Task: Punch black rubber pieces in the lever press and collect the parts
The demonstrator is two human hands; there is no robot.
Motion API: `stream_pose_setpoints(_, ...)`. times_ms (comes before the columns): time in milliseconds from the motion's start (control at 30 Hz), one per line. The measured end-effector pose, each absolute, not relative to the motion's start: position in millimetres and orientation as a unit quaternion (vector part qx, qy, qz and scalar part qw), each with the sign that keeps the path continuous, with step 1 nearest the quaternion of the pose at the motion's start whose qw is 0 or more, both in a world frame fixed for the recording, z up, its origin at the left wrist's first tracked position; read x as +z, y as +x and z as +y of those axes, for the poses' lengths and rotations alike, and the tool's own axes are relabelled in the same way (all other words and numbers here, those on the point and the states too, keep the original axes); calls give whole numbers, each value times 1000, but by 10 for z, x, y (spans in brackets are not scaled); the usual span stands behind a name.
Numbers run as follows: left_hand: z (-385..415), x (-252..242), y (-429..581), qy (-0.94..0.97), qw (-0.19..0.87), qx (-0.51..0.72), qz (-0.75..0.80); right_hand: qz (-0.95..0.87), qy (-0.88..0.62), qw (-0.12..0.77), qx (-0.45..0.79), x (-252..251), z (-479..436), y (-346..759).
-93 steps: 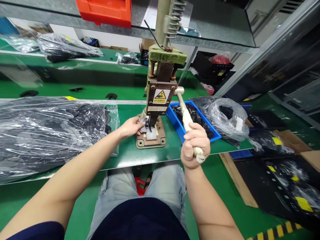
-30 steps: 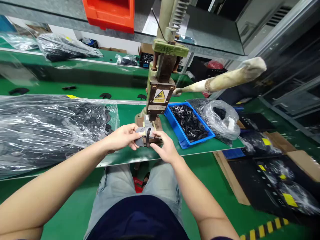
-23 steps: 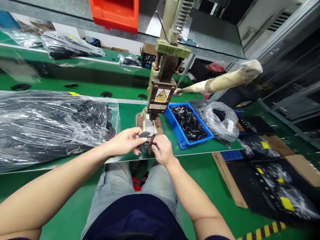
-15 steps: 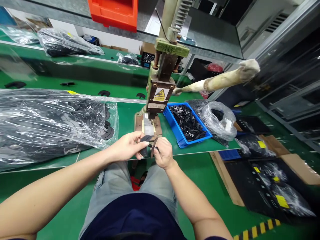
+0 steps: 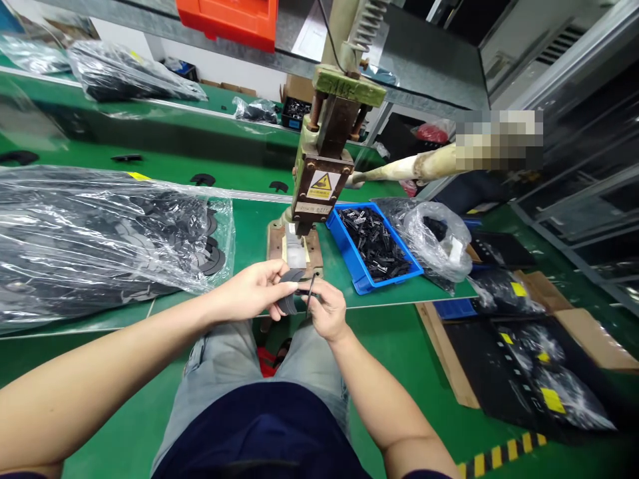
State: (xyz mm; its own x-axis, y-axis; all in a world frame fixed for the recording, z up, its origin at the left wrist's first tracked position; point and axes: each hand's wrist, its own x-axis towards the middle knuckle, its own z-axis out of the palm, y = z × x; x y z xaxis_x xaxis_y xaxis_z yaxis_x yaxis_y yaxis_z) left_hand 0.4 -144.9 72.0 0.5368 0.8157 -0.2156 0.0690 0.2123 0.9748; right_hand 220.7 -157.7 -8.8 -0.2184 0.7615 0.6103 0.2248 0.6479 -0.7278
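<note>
My left hand (image 5: pixel 252 293) pinches a flat dark curved part (image 5: pixel 288 293) just in front of the bench edge. My right hand (image 5: pixel 327 311) is closed on a thin black strip (image 5: pixel 310 296) that stands on edge against that part. Both hands meet over my lap, a little short of the hand press (image 5: pixel 319 166). The press ram is up and its wrapped lever (image 5: pixel 414 169) points up to the right, untouched. A pale plate lies on the press base (image 5: pixel 294 246).
A large clear bag of black parts (image 5: pixel 100 239) fills the bench's left side. A blue tray of small black pieces (image 5: pixel 372 246) and a smaller bag (image 5: pixel 439 236) sit right of the press. Boxes and bagged goods cover the floor at right. An orange bin (image 5: pixel 229 20) hangs overhead.
My right hand let go of the press lever, which swung up. Both hands drew the dark part back from the press base toward me, and my right hand now holds the strip against it.
</note>
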Motion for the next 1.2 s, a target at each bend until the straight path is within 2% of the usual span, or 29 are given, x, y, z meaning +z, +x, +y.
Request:
stream_pose_setpoints(167,-1463,709,24,552,688,275,383,-713,-361,542,260,-113,-1639,2181)
stream_pose_setpoints(300,-1447,702,14,593,642,253,415,-792,-329,483,178,-33,-1590,2290)
stream_pose_setpoints(467,-1406,704,-32,679,510,216,482,-849,-326,409,82,68,-1539,2330)
stream_pose_setpoints(633,-1432,705,-63,775,271,325,469,-843,-348,403,73,83,-1537,2320)
stream_pose_setpoints(700,-1454,676,-34,810,230,314,438,-844,-353,399,65,72,-1535,2323)
stream_pose_setpoints(767,-1464,629,13,819,235,292,435,-845,-354,396,58,59,-1533,2328)
stream_pose_setpoints(833,-1453,576,58,798,284,279,453,-846,-350,398,56,49,-1534,2331)
stream_pose_setpoints(1033,-1347,491,103,662,542,233,462,-852,-315,412,73,51,-1567,2340)
stream_pose_setpoints(1200,-1324,466,134,629,566,277,456,-829,-329,440,108,39,-1577,2356)
